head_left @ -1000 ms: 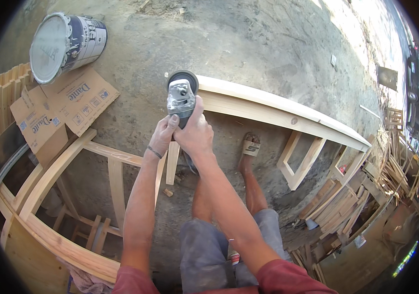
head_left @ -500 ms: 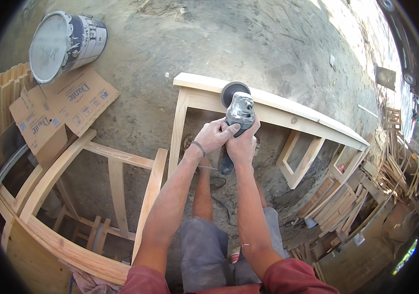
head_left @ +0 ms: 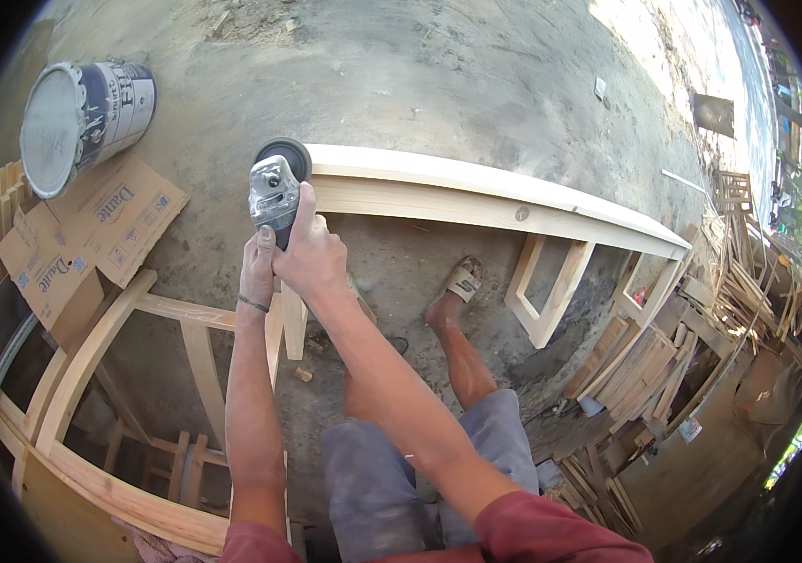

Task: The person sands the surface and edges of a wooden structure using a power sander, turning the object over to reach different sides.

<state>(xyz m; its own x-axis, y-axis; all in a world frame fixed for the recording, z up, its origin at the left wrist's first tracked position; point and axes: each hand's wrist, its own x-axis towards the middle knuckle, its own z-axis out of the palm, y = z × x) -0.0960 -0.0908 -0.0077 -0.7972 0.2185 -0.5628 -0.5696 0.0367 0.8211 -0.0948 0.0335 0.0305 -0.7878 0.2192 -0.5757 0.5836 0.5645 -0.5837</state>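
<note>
Both my hands hold a dusty grey angle grinder [head_left: 272, 194] fitted with a round dark sanding disc [head_left: 286, 152]. Its disc is at the left end of a pale wooden bench-like frame [head_left: 420, 198], overlapping the top rail's end; whether it touches the wood I cannot tell. My right hand [head_left: 313, 253] is wrapped around the tool's body, with a finger stretched along its side. Below and to the left, my left hand [head_left: 256, 270] closes on the rear of the grinder. My palms and wrists hide most of the handle.
A curved wooden frame [head_left: 129, 460] stands at the lower left. Beyond it lie flattened cardboard [head_left: 105, 220] and a lidded bucket [head_left: 91, 122]. Scrap wood [head_left: 645, 375] is piled at the right. My sandalled foot [head_left: 465, 280] is under the bench frame.
My hands have carried the grinder left along the top rail, from a little right of its left end to that end. My right foot now shows beneath the frame.
</note>
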